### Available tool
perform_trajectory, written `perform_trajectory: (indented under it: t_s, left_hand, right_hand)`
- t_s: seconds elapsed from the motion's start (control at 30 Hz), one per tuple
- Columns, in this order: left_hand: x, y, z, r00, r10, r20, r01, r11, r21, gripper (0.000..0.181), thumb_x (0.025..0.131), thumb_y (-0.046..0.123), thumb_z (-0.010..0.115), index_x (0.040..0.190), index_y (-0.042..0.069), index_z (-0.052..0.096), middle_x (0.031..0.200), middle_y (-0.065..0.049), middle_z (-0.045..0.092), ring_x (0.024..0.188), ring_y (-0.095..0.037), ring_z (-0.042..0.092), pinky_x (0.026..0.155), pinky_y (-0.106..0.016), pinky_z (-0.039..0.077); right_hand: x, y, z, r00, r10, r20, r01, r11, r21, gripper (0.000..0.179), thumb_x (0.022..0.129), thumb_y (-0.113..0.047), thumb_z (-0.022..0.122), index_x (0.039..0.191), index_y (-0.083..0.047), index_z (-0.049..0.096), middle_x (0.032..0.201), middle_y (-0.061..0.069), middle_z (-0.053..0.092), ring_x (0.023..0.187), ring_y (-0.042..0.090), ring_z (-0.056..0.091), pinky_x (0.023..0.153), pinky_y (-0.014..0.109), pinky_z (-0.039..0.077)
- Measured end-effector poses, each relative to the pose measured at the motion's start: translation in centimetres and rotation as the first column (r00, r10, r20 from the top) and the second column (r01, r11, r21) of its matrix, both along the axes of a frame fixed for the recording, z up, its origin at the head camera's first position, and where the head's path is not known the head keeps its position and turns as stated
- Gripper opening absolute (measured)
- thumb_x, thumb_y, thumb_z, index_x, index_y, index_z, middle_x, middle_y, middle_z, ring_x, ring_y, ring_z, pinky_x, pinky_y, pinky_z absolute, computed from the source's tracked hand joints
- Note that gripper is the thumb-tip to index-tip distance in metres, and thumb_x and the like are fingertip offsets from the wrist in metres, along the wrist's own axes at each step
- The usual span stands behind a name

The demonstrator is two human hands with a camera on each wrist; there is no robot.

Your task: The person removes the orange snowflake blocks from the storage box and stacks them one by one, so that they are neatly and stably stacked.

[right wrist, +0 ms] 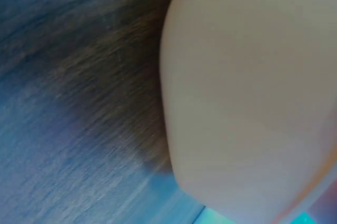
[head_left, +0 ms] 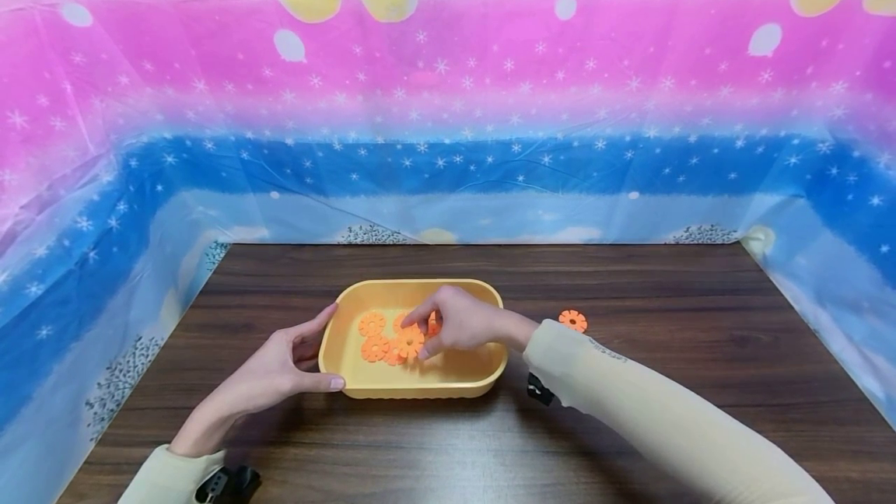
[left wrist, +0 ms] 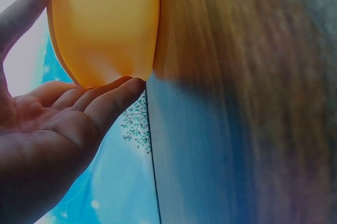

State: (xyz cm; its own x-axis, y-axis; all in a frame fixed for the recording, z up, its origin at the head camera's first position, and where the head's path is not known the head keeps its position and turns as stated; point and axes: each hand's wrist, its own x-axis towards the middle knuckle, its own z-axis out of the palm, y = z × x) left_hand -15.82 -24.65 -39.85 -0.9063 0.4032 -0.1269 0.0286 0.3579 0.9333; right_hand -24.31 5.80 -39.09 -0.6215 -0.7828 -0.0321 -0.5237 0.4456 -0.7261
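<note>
A yellow rectangular plastic basin [head_left: 448, 391] with rounded corners stands on the table. My left hand [head_left: 276, 364] holds its left end, thumb at the near rim and fingers along the outer wall. In the left wrist view the fingertips [left wrist: 138, 84] meet the basin's wall [left wrist: 105, 24]. My right hand [head_left: 458, 321] reaches over the right rim into the basin. Between its thumb and forefinger is an orange notched plastic disc [head_left: 410, 344]. Several similar orange discs [head_left: 372, 324] lie on the basin floor, some partly hidden by the right hand.
One orange disc [head_left: 572, 321] lies on the dark wooden table [head_left: 665, 294], right of the basin beyond the right forearm. A patterned pink and blue cloth [head_left: 448, 162] hangs around the back and sides. The basin's outer wall [right wrist: 247, 87] fills much of the right wrist view.
</note>
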Motion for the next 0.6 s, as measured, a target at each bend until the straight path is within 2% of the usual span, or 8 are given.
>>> perform_trajectory:
  t_s: [0.2,0.47,0.6]
  left_hand:
    - [0.1,0.0,-0.1,1.0,-0.003,-0.016,0.003,1.0,0.004,0.108,0.086,0.011,0.086,0.167,0.004,0.016,0.167,-0.029,0.024,0.14,-0.045,0.048,0.099,-0.033,0.056]
    - [0.1,0.0,-0.2,1.0,-0.002,-0.02,0.002,1.0,0.0,0.108,0.086,0.011,0.087,0.167,0.004,0.016,0.166,-0.03,0.026,0.14,-0.045,0.049,0.099,-0.033,0.056]
    - [0.1,0.0,-0.1,1.0,-0.002,-0.025,0.002,1.0,-0.005,0.108,0.086,0.011,0.087,0.167,0.003,0.016,0.166,-0.029,0.025,0.14,-0.045,0.049,0.1,-0.033,0.056]
  right_hand:
    - [0.1,0.4,0.3,1.0,0.001,0.03,0.001,0.998,-0.06,0.047,0.081,-0.006,0.088,0.127,-0.005,0.076,0.084,-0.002,0.066,0.064,0.013,0.046,0.059,0.022,0.038]
    - [0.4,1.4,0.5,0.997,-0.013,0.072,0.021,0.993,-0.116,0.047,0.083,-0.011,0.089,0.127,-0.003,0.075,0.091,0.007,0.068,0.073,0.03,0.049,0.061,0.023,0.036]
    - [0.6,2.0,0.6,0.997,-0.018,0.072,0.027,0.991,-0.129,0.048,0.084,-0.014,0.088,0.128,-0.002,0.074,0.094,0.01,0.068,0.071,0.03,0.046,0.061,0.023,0.033]
